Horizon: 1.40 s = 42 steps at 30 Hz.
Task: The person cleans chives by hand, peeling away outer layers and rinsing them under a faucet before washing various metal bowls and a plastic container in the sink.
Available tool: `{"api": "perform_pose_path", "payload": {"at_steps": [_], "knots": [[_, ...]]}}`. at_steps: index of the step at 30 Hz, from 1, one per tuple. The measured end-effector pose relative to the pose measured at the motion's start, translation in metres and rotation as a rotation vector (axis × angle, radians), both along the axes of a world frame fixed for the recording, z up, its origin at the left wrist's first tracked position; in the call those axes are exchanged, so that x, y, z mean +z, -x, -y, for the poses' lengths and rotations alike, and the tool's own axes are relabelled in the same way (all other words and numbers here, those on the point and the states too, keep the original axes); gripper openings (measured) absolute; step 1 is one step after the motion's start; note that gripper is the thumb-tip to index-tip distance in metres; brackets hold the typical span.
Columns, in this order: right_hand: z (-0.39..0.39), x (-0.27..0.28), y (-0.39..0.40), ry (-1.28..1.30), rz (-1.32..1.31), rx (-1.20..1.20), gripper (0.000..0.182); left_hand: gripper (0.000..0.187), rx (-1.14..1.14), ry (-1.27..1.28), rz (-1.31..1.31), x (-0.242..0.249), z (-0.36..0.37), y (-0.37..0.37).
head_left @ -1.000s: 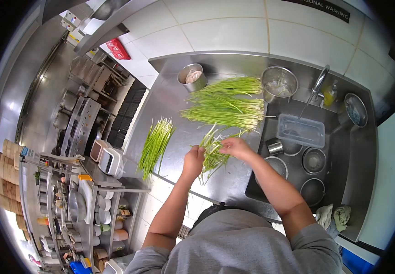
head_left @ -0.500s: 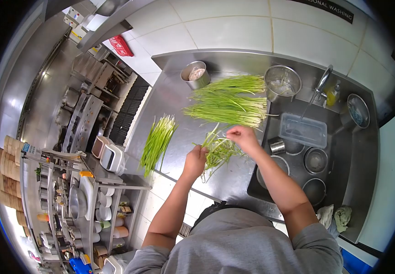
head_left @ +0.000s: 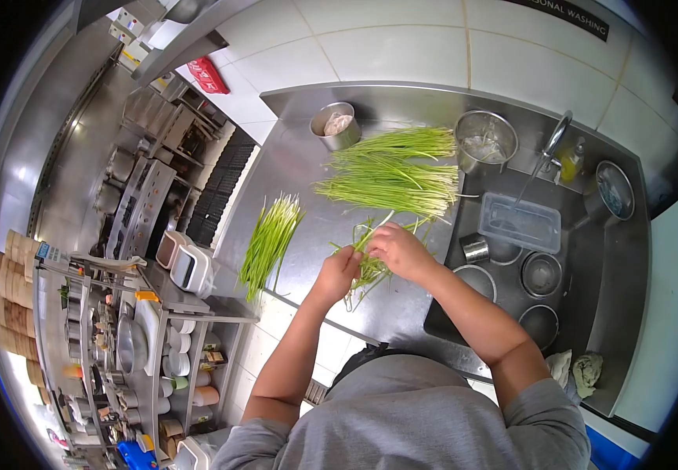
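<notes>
My left hand [head_left: 340, 272] and my right hand [head_left: 400, 251] are close together over the steel counter, fingers pinched on a chive stalk [head_left: 387, 217] whose pale end pokes out past my right fingers. Beneath them lies a loose tangle of chive leaves [head_left: 372, 272], partly hidden by my hands. Just beyond, a big heap of long chives [head_left: 390, 176] has its pale ends toward the sink. To the left a smaller bunch of chives [head_left: 271, 244] rests with its pale ends pointing away from me.
A steel pot [head_left: 337, 128] stands at the back of the counter [head_left: 307, 176]. A steel strainer bowl [head_left: 486, 142] sits by the sink corner. In the sink [head_left: 589, 313] are a clear plastic tub [head_left: 520, 222] under the tap [head_left: 552, 149] and several round metal containers. Shelving with dishes [head_left: 178, 345] is at lower left.
My right hand has moved left and slightly toward me, coming against my left hand. The pale stalk end now sticks up beyond my right fingers. The heap and the left bunch are unmoved.
</notes>
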State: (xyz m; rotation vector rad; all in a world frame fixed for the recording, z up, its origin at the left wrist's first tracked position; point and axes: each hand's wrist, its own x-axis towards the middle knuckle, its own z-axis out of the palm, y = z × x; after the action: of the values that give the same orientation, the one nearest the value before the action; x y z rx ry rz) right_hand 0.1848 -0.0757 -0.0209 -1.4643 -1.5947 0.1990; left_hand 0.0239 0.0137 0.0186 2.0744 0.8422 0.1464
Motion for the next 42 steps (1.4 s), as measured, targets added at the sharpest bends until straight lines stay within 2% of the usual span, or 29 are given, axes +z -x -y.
{"api": "perform_pose_path", "payload": {"at_steps": [5, 7, 12, 15, 18, 22, 24, 27, 30, 32, 34, 37, 41, 42], "knots": [[0.0, -0.001, 0.003, -0.078, 0.126, 0.059, 0.011, 0.019, 0.109, 0.312, 0.095, -0.021, -0.009, 0.006], [0.0, 0.001, 0.004, -0.098, 0.182, 0.056, 0.011, 0.018, 0.124, 0.416, 0.083, -0.014, -0.008, 0.005], [0.009, 0.02, 0.006, -0.223, 0.366, 0.001, 0.012, 0.018, 0.132, 0.461, 0.072, -0.004, -0.003, 0.002], [0.01, 0.02, 0.008, -0.261, 0.363, -0.023, 0.01, 0.018, 0.177, 0.478, 0.055, -0.006, 0.0, 0.0], [0.007, 0.014, 0.006, -0.201, 0.021, -0.027, 0.01, 0.02, 0.184, 0.414, 0.056, -0.007, -0.002, 0.002], [0.002, -0.002, -0.013, -0.142, -0.665, -0.285, 0.009, 0.018, 0.169, 0.379, 0.066, -0.005, -0.01, 0.014], [0.003, -0.009, -0.032, -0.121, -1.075, -0.36, 0.01, 0.02, 0.183, 0.253, 0.06, -0.006, -0.014, 0.023], [0.009, -0.039, -0.049, 0.083, -0.926, -0.483, 0.017, 0.023, 0.191, 0.057, -0.006, -0.004, -0.025, 0.036], [0.013, -0.063, -0.043, 0.165, -0.2, -0.354, 0.024, 0.025, 0.175, -0.129, -0.061, 0.002, -0.027, 0.038], [0.007, -0.037, -0.032, 0.069, -0.29, -0.159, 0.026, 0.025, 0.103, -0.314, -0.087, 0.007, -0.02, 0.034], [-0.004, -0.017, -0.017, 0.042, -0.332, -0.013, 0.023, 0.024, 0.039, -0.352, -0.151, 0.014, -0.008, 0.024], [-0.007, 0.011, 0.004, 0.393, -0.479, 0.159, 0.02, 0.024, -0.013, -0.345, -0.176, 0.014, 0.003, 0.015], [-0.015, -0.007, -0.007, 0.36, -0.758, 0.185, 0.018, 0.025, 0.006, -0.24, -0.123, 0.019, 0.001, 0.016], [-0.014, -0.001, -0.004, 0.376, -0.679, 0.187, 0.017, 0.025, 0.008, -0.216, -0.108, 0.019, 0.002, 0.018]]}}
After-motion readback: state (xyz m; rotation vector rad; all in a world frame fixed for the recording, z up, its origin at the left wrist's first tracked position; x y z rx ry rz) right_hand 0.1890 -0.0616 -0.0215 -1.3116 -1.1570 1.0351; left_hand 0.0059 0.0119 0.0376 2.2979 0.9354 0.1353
